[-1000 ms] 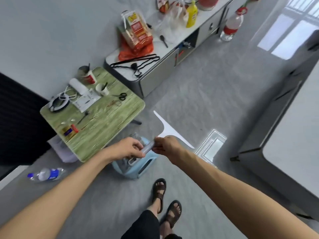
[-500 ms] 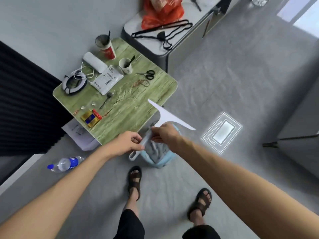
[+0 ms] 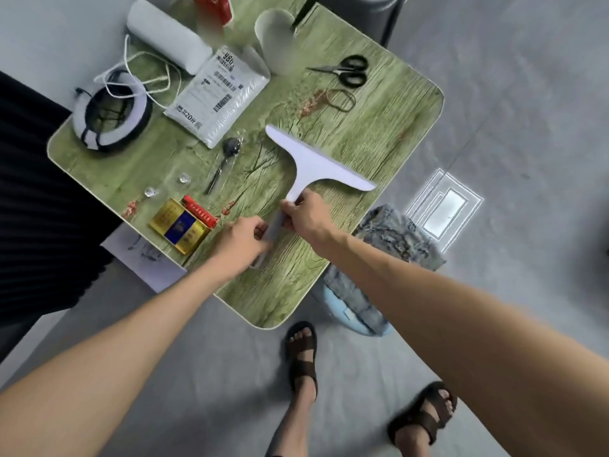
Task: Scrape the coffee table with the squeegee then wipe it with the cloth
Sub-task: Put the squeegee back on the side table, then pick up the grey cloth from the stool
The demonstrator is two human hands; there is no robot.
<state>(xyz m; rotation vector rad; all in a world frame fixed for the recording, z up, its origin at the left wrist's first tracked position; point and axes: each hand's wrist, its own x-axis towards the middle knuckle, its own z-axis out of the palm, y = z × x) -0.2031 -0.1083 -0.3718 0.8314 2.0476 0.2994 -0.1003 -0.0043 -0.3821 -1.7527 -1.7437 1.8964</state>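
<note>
A white squeegee (image 3: 313,163) hovers over the green wood-grain coffee table (image 3: 379,133), its blade pointing away from me. My right hand (image 3: 308,217) grips the handle just below the blade. My left hand (image 3: 242,244) holds the lower end of the same handle. A grey-blue cloth (image 3: 389,245) lies bunched in a light blue bucket (image 3: 349,316) on the floor at the table's right side, under my right forearm.
On the table lie scissors (image 3: 346,71), a rubber band (image 3: 341,99), a white parcel bag (image 3: 219,97), a spoon (image 3: 224,159), a yellow and red box (image 3: 183,225), a coiled cord ring (image 3: 110,118), a white roll (image 3: 168,37) and cups. Paper lies under the left edge.
The view has closed in on the table. Both hands carried the squeegee from above the bucket to over the tabletop's near middle.
</note>
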